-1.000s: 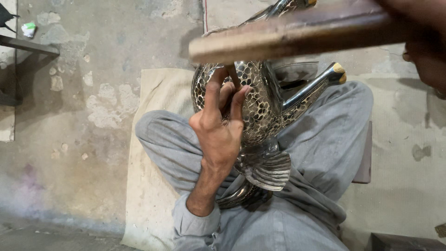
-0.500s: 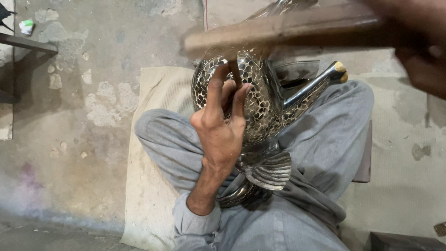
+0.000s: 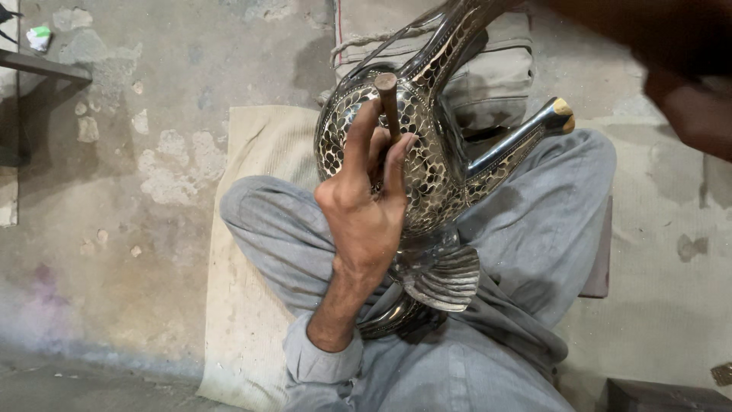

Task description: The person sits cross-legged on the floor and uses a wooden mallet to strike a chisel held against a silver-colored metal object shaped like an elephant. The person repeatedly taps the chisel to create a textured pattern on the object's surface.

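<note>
At the bottom centre of the frame the person's grey-trousered crossed legs (image 3: 526, 229) fill the lower middle, knees spreading to the left and right. Between them, in the lap, rests an ornate metal ewer (image 3: 427, 152) with a dark-and-silver scale pattern; its ribbed foot (image 3: 442, 278) points toward the bottom of the frame and its spout (image 3: 526, 133) reaches to the right, ending in a brass-coloured tip. Open concrete floor (image 3: 122, 191) lies to the left and right of the legs, with a pale mat (image 3: 252, 252) under the person.

The left hand (image 3: 366, 198) rises from the sleeve at bottom centre, wrist bent, back of the hand toward the camera. Its fingers pinch a short rod-like punch (image 3: 389, 103) and hold it upright against the ewer's upper body, tip touching the patterned surface.

Farther up, a folded cushion (image 3: 488, 76) lies behind the ewer. In the upper right corner the right hand (image 3: 686, 99) is a dark blur, well apart from the ewer; whether its fingers grip anything cannot be told. A dark shelf edge (image 3: 42, 67) sits upper left.
</note>
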